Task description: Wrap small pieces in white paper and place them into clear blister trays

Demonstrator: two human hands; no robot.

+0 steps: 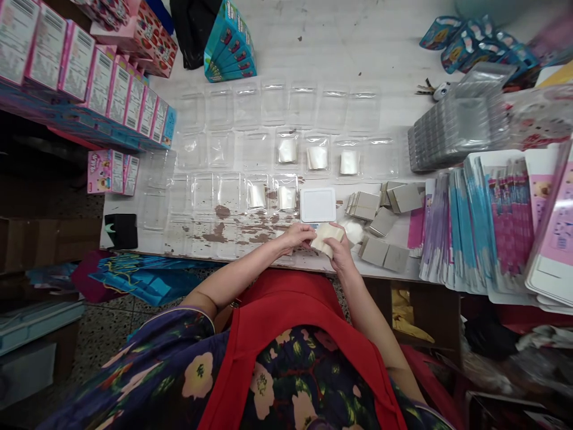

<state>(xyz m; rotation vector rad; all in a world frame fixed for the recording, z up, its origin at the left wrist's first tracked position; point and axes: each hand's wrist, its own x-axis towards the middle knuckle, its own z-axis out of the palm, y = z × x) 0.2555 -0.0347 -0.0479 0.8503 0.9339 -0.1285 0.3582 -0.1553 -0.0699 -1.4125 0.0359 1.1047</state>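
Near the table's front edge, my right hand [339, 248] holds a cream-coloured stack of thin sheets [325, 239]. My left hand [299, 236] pinches the left edge of the same stack. Just beyond them lies a white square device [317, 205], flat on the table. Rows of clear plastic trays [228, 192] stand beyond and to the left. Several trays hold a white folded packet, such as the packet [286, 197] left of the device. To the right of my hands are grey card stacks [364, 205] and a whitish translucent item [353, 232].
Pink boxes [99, 77] line the left side, with a teal box [230, 45] at the back. Nested clear trays [461, 119] stand at the right, behind upright printed cards [474, 221]. Blue bags [152, 280] hang below the front edge.
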